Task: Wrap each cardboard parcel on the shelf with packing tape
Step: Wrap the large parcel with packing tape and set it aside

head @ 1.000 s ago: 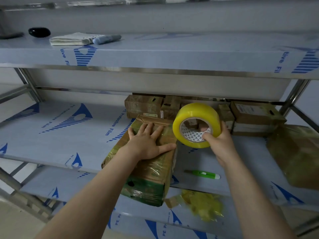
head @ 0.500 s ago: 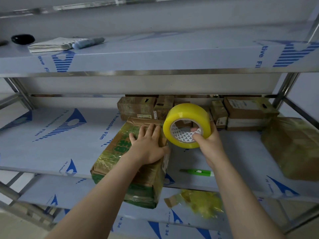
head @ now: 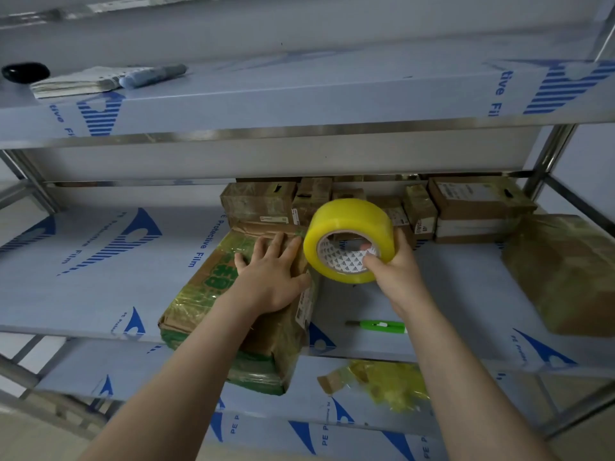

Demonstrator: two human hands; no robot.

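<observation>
Cardboard parcels point(head: 259, 204) stand in a row along the back of the middle shelf point(head: 100, 277) of a steel rack, whose boards are covered in blue-printed protective film, with a top shelf point(head: 299, 94) above and a lower shelf point(head: 133, 371) below. At the far right of the middle shelf lies a bulky brown parcel point(head: 562, 274) under glossy yellowish tape, well apart from the hands. Near the middle lies the green-printed parcel point(head: 206, 294), already partly covered in tape, its far end close to the back row and its near end sticking out past the shelf's front edge. The left hand point(head: 269, 277) lies flat on top of this parcel, fingers straight and spread, pressing down. Just to its right the right hand point(head: 396, 271) holds the yellow tape roll point(head: 346, 217) above the shelf, the roll's edge right beside the parcel's far right corner; the thumb hooks into the printed core and the fingers curl round the outside, gripping the roll. On the lower shelf sits a crumpled wad of yellow tape point(head: 389, 380) with a scrap of cardboard. On the top shelf at the left lies a paper pad point(head: 73, 83) with a blue marker point(head: 153, 74) resting against it, and a small black object point(head: 25, 72) beside them. A green utility knife point(head: 379, 326) lies on the middle shelf below the right wrist.
</observation>
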